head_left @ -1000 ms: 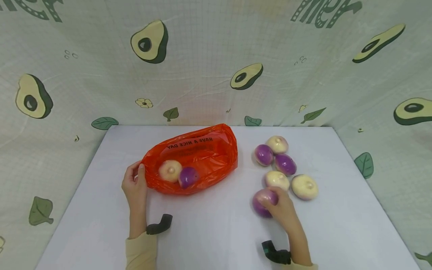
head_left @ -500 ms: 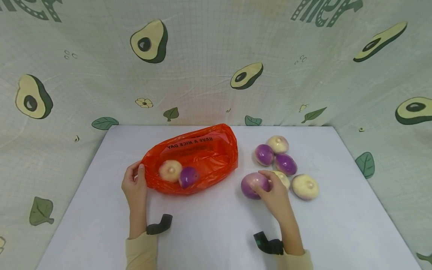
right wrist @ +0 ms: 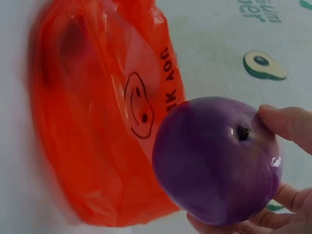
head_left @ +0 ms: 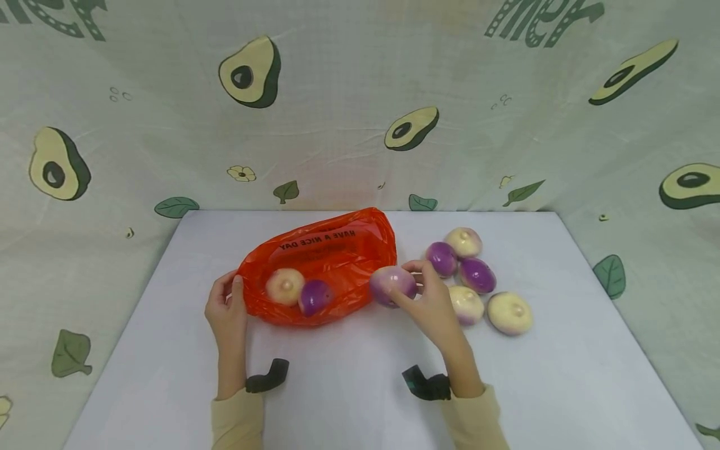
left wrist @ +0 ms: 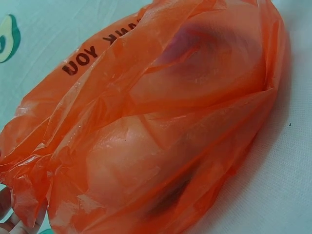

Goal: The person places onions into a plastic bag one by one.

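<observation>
The orange-red bag (head_left: pixel 354 259) bears black lettering (head_left: pixel 317 239); the held vegetable (head_left: pixel 388 285) is purple; the white surface (head_left: pixel 337 381) carries 2 purple vegetables (head_left: pixel 477 275) and 3 cream vegetables (head_left: pixel 509 313); green-and-yellow avocados (head_left: pixel 267 75) pattern the pale backdrop (head_left: pixel 337 62).

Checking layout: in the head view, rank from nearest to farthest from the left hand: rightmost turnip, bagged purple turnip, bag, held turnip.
1. Bag: edge in the left hand.
2. Bagged purple turnip: inside it.
3. Held turnip: in the right hand.
4. Rightmost turnip: right, on the table.

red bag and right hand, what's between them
In the head view, a round purple vegetable is between the right hand and the red bag.
</observation>
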Action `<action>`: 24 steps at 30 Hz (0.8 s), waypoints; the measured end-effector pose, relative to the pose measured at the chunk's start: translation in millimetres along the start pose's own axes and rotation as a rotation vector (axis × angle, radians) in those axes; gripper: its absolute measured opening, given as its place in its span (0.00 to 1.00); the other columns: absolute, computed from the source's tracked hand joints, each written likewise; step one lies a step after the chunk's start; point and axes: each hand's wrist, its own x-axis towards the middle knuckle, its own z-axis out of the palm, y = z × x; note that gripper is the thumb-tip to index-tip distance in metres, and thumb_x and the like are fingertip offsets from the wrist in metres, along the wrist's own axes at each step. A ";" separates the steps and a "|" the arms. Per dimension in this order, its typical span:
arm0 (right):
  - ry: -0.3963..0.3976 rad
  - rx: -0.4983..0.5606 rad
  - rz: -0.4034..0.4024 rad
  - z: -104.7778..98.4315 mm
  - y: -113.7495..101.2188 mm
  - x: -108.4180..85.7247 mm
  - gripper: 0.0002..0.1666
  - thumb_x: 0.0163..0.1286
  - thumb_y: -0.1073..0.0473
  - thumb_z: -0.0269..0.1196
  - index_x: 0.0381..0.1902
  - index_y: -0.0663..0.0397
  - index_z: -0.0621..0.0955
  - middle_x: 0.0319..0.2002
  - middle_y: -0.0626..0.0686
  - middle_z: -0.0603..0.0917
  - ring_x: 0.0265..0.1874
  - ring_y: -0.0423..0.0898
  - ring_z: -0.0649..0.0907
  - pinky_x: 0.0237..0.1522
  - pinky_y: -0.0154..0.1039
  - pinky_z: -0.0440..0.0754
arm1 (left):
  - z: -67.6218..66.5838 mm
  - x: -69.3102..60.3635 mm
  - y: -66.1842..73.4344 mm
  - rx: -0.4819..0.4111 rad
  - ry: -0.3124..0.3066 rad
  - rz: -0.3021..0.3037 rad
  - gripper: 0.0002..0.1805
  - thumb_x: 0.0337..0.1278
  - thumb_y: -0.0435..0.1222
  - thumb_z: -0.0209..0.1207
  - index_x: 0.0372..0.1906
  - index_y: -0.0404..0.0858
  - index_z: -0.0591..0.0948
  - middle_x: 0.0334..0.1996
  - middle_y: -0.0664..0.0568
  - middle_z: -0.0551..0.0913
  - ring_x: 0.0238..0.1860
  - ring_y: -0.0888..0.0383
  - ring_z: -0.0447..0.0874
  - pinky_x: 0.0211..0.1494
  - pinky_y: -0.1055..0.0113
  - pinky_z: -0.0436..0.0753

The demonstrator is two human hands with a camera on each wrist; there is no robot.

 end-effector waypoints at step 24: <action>-0.041 -0.044 -0.106 48.9 -16.1 30.9 0.32 0.58 0.41 0.65 0.54 0.48 0.69 0.50 0.50 0.76 0.49 0.47 0.74 0.51 0.43 0.79 | -0.5 0.8 -0.3 -0.012 0.015 0.023 0.22 0.65 0.51 0.48 0.55 0.42 0.76 0.52 0.53 0.79 0.46 0.70 0.71 0.49 0.84 0.74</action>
